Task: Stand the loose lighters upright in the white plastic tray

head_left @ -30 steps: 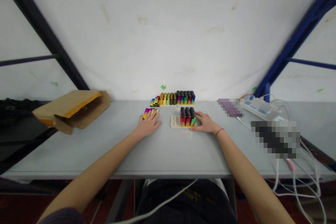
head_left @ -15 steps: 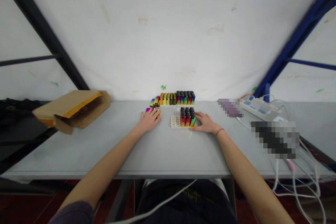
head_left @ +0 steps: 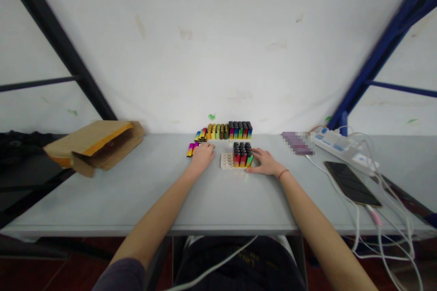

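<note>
The left hand (head_left: 202, 158) lay on the worktop (head_left: 153, 200), its fingers (head_left: 205, 147) slightly curled just beside a few loose lighters (head_left: 191, 149); whether they gripped anything could not be told. The right hand (head_left: 266, 163) had its fingers (head_left: 256, 153) open, tips touching a block of upright lighters (head_left: 241, 155) on a white tray (head_left: 225, 162). A long row of lighters (head_left: 225, 131) stood beyond the fingers.

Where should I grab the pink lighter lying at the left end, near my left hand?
Best pinch the pink lighter across its middle from above, using your left hand. It lies flat and slanted, with another lighter close on its right, so a side approach from there looks cramped.
</note>
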The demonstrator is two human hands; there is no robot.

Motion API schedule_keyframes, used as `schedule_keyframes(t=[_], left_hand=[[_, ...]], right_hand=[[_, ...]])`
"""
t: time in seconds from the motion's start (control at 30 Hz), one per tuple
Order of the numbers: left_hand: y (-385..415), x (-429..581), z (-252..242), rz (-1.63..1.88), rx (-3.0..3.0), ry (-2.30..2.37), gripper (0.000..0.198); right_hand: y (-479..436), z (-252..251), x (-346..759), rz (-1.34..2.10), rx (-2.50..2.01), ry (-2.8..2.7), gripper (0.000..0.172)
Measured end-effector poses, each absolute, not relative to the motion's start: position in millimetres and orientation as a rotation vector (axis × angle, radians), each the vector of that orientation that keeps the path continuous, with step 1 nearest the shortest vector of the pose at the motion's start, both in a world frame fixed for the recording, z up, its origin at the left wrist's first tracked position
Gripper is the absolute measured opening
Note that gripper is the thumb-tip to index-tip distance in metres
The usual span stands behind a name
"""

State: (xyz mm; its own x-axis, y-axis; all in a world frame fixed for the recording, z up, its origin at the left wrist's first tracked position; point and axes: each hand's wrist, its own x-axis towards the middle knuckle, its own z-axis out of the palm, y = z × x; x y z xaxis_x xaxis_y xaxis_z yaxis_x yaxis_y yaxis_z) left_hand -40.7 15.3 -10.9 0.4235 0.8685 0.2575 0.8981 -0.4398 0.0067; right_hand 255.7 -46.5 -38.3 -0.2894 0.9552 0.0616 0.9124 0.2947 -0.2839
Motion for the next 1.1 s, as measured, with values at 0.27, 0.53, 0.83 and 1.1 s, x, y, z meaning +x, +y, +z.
schedule_keyframes(t=[0.27, 0.53, 0.83, 1.1], left_hand=[[6.5, -39.3, -18.8, -0.384, -2.445, -1.713, 0.033], [8.9, -34.6, -23.3, -1.202, -2.712, -1.762, 0.014], [-6.7, -10.8, -15.0, -2.688, -2.552, -2.208, 0.021], [-10.6, -13.3, -11.4, -2.878, -2.256, -2.572, 0.057]], right_hand=[[-47.9, -37.7, 255.2, 0.291, -1.733, -2.335, 0.098], [-47.8, -36.4, 256.0, 0.288, -1.738, -2.344, 0.099], [-45.4, -40.1, 258.7, 0.277, -1.722, -2.359, 0.095], [-43.9, -43.9, 260.8, 0.268, -1.721, -2.347, 0.095]])
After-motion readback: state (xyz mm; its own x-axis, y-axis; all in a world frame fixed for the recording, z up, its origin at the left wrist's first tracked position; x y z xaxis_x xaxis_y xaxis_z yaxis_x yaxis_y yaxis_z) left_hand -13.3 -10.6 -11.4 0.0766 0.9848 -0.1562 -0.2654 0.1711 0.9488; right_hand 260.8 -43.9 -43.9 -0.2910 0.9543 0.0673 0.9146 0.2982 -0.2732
